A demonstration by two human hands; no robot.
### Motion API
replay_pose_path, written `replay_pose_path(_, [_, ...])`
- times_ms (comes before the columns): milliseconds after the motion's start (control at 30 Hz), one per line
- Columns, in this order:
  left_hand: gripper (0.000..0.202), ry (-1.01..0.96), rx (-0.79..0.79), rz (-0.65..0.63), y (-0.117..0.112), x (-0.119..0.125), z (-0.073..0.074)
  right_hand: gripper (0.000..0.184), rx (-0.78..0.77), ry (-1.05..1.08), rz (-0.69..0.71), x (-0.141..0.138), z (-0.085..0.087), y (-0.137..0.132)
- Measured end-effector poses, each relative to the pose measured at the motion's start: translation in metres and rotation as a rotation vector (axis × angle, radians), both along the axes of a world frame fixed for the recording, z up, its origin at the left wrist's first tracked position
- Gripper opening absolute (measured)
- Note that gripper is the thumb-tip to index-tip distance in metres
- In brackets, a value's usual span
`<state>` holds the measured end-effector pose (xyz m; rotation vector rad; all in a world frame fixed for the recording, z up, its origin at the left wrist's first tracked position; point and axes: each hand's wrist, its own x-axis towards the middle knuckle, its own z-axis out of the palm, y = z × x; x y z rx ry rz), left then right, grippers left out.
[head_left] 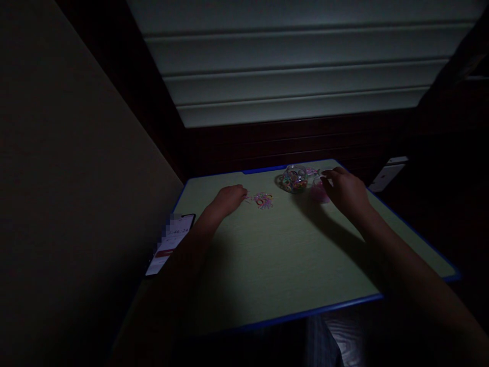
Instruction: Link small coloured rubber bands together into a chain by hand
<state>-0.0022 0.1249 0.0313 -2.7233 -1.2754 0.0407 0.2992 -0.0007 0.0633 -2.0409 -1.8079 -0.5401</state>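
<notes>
My left hand [229, 200] rests on the table with its fingers drawn together, at the left edge of a small pile of colourful loops [263, 200] that look like rubber bands. What its fingertips hold, if anything, is too small to make out. My right hand [347, 192] is at a clear container with pink contents [320, 192], its thumb and fingers closed near the rim. Whatever is between those fingers is hidden in the dim light. Left of that container stands a round clear jar [295, 179] filled with multicoloured loops. Behind them lies another small pinkish pile [311, 172].
The pale green table [252, 265] has a blue edge. A phone with its screen lit [171, 244] lies at its left side. A wall rises on the left, and a slatted panel [298, 66] stands behind. A white object [387, 176] is beyond the right edge.
</notes>
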Motion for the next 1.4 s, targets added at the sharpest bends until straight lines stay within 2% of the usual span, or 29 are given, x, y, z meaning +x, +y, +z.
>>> replay_pose_path(167, [0.028,-0.038,0.003,-0.013,-0.002,0.0,0.005,0.031,0.004,-0.007,0.03,-0.003,0.0,-0.002])
replay_pose_path(300, [0.029,-0.171,-0.043,-0.077,-0.008,0.004,0.014,0.03,0.007,0.009,0.102,-0.011,-0.001,-0.003])
replay_pose_path(367, [0.028,-0.274,-0.121,-0.123,-0.012,0.009,0.019,0.029,0.004,0.025,0.172,-0.016,-0.004,-0.003])
replay_pose_path(533, [0.022,-0.51,-0.347,-0.231,-0.025,0.025,0.027,0.03,-0.037,0.053,0.472,-0.035,-0.016,-0.003])
replay_pose_path(633, [0.022,-0.576,-0.405,-0.277,-0.033,0.033,0.028,0.031,-0.037,0.075,0.549,-0.046,-0.023,-0.005])
replay_pose_path(833, [0.021,-0.587,-0.458,-0.339,-0.044,0.044,0.028,0.03,-0.048,0.168,0.661,-0.055,-0.029,-0.007])
replay_pose_path(1067, [0.022,-0.536,-0.476,-0.356,-0.055,0.049,0.035,0.026,-0.075,0.114,0.719,-0.055,-0.029,-0.008])
replay_pose_path(1200, [0.023,-0.513,-0.444,-0.376,-0.054,0.048,0.035,0.025,-0.057,0.066,0.639,-0.048,-0.023,-0.006])
replay_pose_path(1400, [0.024,-0.533,-0.385,-0.329,-0.047,0.044,0.032,0.03,-0.008,-0.069,0.162,-0.019,-0.005,-0.003])
